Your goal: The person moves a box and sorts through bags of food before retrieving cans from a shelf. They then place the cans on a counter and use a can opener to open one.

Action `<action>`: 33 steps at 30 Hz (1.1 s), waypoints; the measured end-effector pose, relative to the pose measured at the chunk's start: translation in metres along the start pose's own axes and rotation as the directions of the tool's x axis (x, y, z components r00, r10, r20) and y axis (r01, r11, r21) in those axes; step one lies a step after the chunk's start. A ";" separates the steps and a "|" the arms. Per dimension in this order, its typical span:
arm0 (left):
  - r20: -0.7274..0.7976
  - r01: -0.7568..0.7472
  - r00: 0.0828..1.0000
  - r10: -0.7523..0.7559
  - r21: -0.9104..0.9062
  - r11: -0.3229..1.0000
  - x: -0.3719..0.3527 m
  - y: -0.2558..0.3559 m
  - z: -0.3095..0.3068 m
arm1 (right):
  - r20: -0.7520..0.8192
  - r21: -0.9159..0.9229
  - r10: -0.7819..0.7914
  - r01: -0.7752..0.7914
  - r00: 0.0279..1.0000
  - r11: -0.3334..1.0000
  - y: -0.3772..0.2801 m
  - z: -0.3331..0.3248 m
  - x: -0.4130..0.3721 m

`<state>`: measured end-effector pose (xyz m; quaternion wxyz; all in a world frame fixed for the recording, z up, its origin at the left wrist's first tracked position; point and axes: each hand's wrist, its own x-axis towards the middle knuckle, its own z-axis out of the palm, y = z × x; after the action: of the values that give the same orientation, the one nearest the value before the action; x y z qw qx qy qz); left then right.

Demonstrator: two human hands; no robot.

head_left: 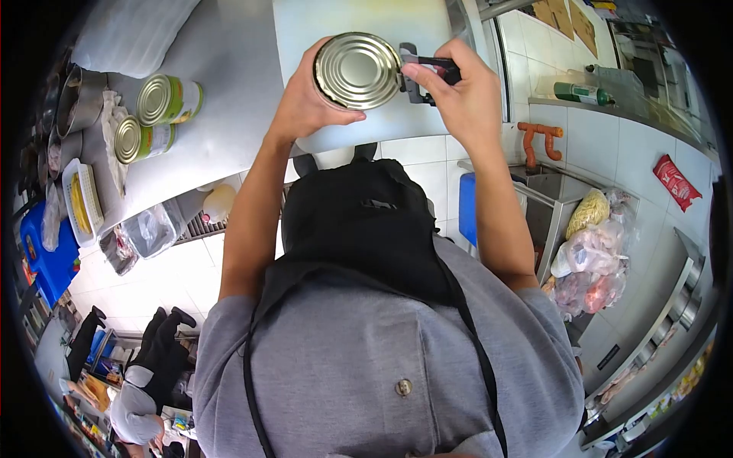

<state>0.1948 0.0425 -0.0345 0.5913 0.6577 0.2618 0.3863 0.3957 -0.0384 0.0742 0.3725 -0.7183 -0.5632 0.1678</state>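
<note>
A large tin can (357, 70) with a ridged metal lid faces up over the white cutting board (336, 17). My left hand (301, 103) is wrapped round the can's left side, thumb along its near edge. At the can's right rim sits a black-handled can opener (414, 72), its metal head touching the rim. My right hand (467, 91) is closed on the opener, with the thumb pressed against it. The can's label and lower side are hidden from this angle.
On the steel counter (221, 84) stand two more tins, a larger can (156, 99) and a smaller can (130, 140), both with green labels. A white basket (82, 200) lies farther left. Plastic bags (595, 252) rest by the sink at right. Other people (141, 404) work at lower left.
</note>
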 end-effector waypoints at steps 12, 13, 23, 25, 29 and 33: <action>-0.013 0.014 1.000 -0.014 -0.014 1.000 -0.001 -0.006 0.006 | 0.139 0.308 0.209 -0.243 0.968 0.920 0.021 -0.004 0.009; -0.040 -0.002 0.999 0.002 -0.004 1.000 -0.002 -0.007 0.008 | 0.185 0.386 0.229 -0.285 0.956 0.877 0.025 -0.004 0.014; -0.060 -0.022 0.998 0.025 0.059 0.998 -0.003 -0.013 0.011 | -0.024 0.140 0.093 -0.089 0.995 0.986 0.018 0.000 -0.009; -0.062 -0.015 0.998 0.017 0.035 0.999 -0.004 -0.011 0.013 | 0.124 0.333 0.264 -0.291 0.956 0.897 0.023 -0.001 0.000; -0.064 -0.060 0.996 0.061 0.022 0.998 -0.003 -0.017 0.016 | 0.070 0.111 0.085 -0.092 0.994 0.989 0.003 -0.010 0.002; -0.089 -0.078 0.992 0.085 0.083 0.994 -0.004 -0.016 0.018 | -0.099 -0.034 -0.121 0.118 0.988 0.992 -0.001 0.000 -0.020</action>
<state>0.2087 0.0317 -0.0515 0.5359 0.6722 0.2767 0.4294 0.3893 -0.0568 0.0712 0.3996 -0.6960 -0.5880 0.1007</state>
